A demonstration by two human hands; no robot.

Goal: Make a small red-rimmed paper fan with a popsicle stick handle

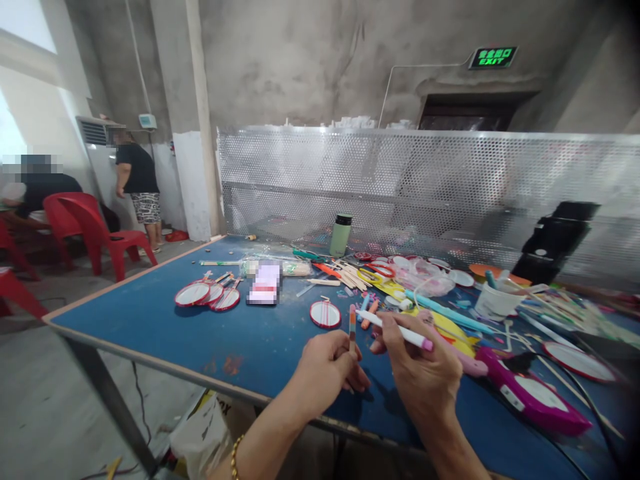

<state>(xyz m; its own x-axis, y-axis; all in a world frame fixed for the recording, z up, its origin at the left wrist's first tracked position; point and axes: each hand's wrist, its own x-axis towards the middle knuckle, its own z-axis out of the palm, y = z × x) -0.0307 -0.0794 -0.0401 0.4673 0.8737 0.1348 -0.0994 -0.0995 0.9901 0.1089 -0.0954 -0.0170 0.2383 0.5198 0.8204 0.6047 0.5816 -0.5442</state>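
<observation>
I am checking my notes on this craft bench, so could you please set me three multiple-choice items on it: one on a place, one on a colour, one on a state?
1. Where does the green bottle stand?
A. At the far edge of the blue table, by the perforated metal screen
B. On a red chair
C. On the floor

2. What colour is the cap end of the white pen in the right hand?
A. Black
B. Pink
C. Green

3. How does the left hand hold the wooden stick?
A. Flat on the table
B. Upright, pinched in the fingers
C. Snapped in two

Answers: 1 A, it stands just before the screen; 2 B, its end shows pink; 3 B, it points upward from the fist.
</observation>
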